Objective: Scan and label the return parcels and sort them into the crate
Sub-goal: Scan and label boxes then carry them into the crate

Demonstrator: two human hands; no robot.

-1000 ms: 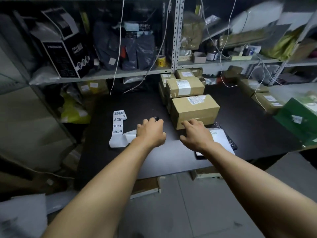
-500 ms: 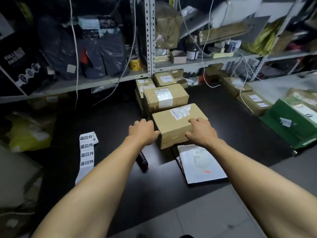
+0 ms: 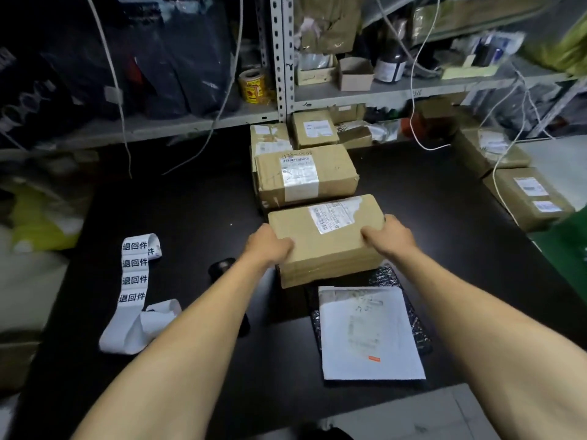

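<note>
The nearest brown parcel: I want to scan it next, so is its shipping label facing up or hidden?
Facing up. The white label lies on top of the nearest brown parcel, barcode visible, between the left hand and right hand.

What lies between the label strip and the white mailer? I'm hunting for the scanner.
In the head view, a dark scanner-like object lies on the black table between the label strip and the white mailer, largely hidden beneath the left forearm.

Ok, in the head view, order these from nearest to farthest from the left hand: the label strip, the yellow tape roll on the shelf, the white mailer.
From the left hand:
1. White mailer, lower right, near table edge.
2. Label strip, left on the table; close to the mailer's distance, so barely ranked.
3. Yellow tape roll, up on the shelf.
</note>
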